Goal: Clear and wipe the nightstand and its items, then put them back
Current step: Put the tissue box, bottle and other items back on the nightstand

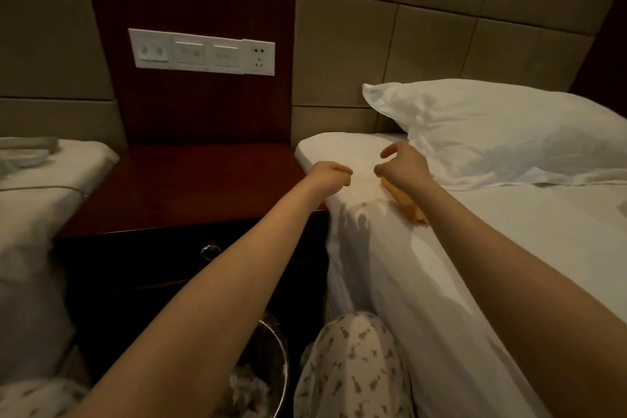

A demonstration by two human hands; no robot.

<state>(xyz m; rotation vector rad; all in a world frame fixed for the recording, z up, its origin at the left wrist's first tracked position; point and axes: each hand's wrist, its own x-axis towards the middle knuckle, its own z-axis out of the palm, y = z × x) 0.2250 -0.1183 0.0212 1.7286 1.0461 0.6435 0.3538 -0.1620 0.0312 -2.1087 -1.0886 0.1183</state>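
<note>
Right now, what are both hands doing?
Left hand: closed in a fist, nothing visible in it.
Right hand: open, fingers curled, above the orange cloth.

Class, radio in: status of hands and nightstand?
Both hands over bed edge, empty. Orange cloth under right wrist. Nightstand top bare.

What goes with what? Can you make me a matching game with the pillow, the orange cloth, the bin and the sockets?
Things:
1. pillow
2. orange cloth
3. bin
4. sockets

Places:
A. on the dark wall panel above the nightstand
B. on the floor in front of the nightstand
C. at the head of the right bed
D. on the bed edge under the right hand

Pairs: 1-C, 2-D, 3-B, 4-A
</note>
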